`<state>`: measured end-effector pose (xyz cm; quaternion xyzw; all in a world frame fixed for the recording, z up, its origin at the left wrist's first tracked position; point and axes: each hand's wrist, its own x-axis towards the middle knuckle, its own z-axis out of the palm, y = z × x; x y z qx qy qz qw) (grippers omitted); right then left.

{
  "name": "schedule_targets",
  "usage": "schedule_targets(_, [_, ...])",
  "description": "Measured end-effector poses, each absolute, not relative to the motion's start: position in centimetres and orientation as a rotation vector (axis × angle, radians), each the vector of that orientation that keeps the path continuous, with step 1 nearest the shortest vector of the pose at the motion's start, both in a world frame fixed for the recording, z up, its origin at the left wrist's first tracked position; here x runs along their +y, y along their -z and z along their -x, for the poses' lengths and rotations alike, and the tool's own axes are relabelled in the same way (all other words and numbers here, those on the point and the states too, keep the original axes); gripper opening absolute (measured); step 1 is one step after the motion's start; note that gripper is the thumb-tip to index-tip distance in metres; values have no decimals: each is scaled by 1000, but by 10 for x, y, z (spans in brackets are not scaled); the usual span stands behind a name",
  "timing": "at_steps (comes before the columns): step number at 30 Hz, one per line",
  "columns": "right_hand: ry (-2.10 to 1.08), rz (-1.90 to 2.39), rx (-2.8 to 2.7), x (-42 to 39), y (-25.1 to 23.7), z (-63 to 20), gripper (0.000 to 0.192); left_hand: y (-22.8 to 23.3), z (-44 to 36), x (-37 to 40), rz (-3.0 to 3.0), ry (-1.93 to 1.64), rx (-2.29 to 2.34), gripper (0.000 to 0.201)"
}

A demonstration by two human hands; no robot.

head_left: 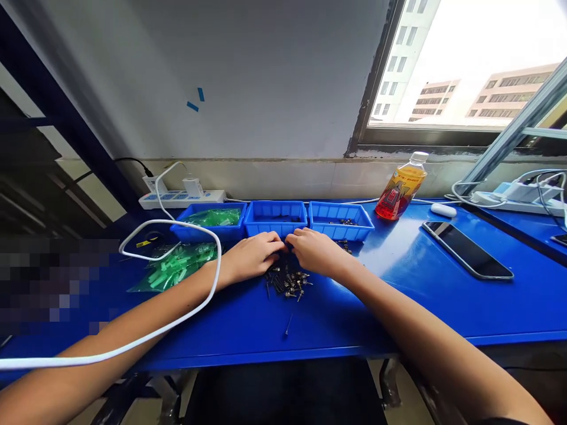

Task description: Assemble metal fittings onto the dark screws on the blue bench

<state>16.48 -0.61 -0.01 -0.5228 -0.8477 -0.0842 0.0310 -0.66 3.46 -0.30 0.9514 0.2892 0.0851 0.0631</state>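
Observation:
My left hand and my right hand almost meet in front of the middle blue bin. The fingers of both are bent and pinched together; whatever lies between the tips is too small and dark to make out. Just below the hands lies a loose pile of small metal screw-like parts, some dark, some brassy. One thin screw-like piece lies apart, closer to the table's front edge. More small metal parts sit in the right blue bin.
A clear bag of green plastic pieces lies left of my left hand, below the left blue bin. A white cable loops over my left forearm. Right: a drink bottle, a white case and a phone.

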Motion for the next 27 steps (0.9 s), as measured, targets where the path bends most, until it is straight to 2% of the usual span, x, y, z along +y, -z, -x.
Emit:
schedule_targets(4, [244, 1605, -2616, -9, -3, -163, 20, 1, 4, 39, -2882, -254, 901, 18])
schedule_targets(9, [216, 1575, -2610, -6, -1, -162, 17, 9, 9, 36, -2847, -348, 919, 18])
schedule_targets(15, [179, 1589, -2596, -6, -1, -158, 21, 16, 8, 35, -2725, -512, 931, 13])
schedule_targets(21, [97, 1589, -2552, -3, -2, -161, 20, 15, 6, 36, -2559, -808, 1012, 15])
schedule_targets(27, [108, 1521, -2578, -3, 0, -164, 17, 15, 14, 44, -2601, -796, 1237, 21])
